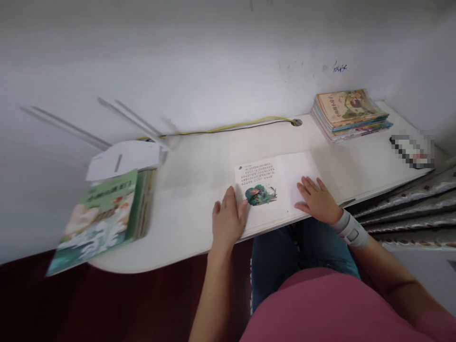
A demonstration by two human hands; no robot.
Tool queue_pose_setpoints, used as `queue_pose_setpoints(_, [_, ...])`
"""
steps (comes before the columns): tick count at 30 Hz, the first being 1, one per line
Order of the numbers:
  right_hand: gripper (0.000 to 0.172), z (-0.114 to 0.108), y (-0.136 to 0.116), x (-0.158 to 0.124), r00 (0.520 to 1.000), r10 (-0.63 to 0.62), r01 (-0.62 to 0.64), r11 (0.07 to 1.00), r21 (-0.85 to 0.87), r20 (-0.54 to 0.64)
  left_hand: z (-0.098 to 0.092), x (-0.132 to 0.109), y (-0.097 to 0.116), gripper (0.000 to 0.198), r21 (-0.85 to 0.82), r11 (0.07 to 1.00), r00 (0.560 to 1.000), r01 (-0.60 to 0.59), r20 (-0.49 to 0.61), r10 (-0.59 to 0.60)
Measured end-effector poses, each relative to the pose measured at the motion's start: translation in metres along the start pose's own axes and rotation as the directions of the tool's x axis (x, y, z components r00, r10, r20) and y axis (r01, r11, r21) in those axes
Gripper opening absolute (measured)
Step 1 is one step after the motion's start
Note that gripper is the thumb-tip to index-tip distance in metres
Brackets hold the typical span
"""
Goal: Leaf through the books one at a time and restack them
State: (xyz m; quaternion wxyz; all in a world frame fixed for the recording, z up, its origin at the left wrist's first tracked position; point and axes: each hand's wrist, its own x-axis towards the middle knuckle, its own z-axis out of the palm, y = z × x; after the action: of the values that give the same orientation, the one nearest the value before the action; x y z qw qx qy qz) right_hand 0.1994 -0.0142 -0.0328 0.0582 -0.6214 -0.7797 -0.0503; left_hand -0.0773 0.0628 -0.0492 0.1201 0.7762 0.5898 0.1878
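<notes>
Hands apart: our left hand (pixel 228 221) rests on the near edge of an open picture book (pixel 258 173), and our right hand (pixel 315 199) lies spread on its blank right page, neither gripping. The book sits mid-desk on a white desk (pixel 199 175), with a stack of picture books (pixel 351 115) far right, a green-covered book (pixel 101 221) left, and a yellow-and-black cable (pixel 228 126) along the white wall (pixel 213 57).

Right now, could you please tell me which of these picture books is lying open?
The book between the left hand and right hand; the green stack and far stack are closed.
</notes>
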Motion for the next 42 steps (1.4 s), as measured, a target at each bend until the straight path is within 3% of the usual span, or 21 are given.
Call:
queue_pose_setpoints(19, [0.06, 0.0, 0.045, 0.003, 0.995, -0.077, 0.077, 0.997, 0.0, 0.066, -0.002, -0.004, 0.01, 0.053, 0.153, 0.988, 0.999, -0.032, 0.026, 0.028])
queue_pose_setpoints(27, [0.057, -0.002, 0.05, -0.009, 0.995, -0.074, 0.075, 0.997, -0.005, 0.059, -0.002, -0.004, 0.016, 0.052, 0.178, 0.983, 0.999, -0.036, 0.006, 0.036])
queue_pose_setpoints(30, [0.054, -0.01, 0.041, -0.004, 0.998, -0.025, 0.027, 0.999, -0.024, 0.061, -0.002, -0.004, 0.017, 0.049, 0.188, 0.981, 0.999, -0.039, -0.009, 0.042])
queue_pose_setpoints(33, [0.059, -0.019, 0.017, 0.01, 0.999, 0.039, -0.038, 0.999, -0.038, 0.031, -0.002, -0.004, 0.018, 0.048, 0.204, 0.978, 0.999, -0.045, 0.006, 0.045])
queue_pose_setpoints(38, [0.067, -0.017, -0.035, 0.034, 0.99, -0.14, 0.141, 0.988, 0.058, -0.028, -0.004, -0.005, 0.019, 0.048, 0.215, 0.975, 0.998, -0.055, 0.022, 0.052])
queue_pose_setpoints(42, [0.068, -0.002, -0.043, 0.035, 0.991, -0.13, 0.127, 0.987, 0.094, 0.024, -0.003, -0.005, 0.017, 0.048, 0.208, 0.976, 0.998, -0.06, 0.012, 0.059])
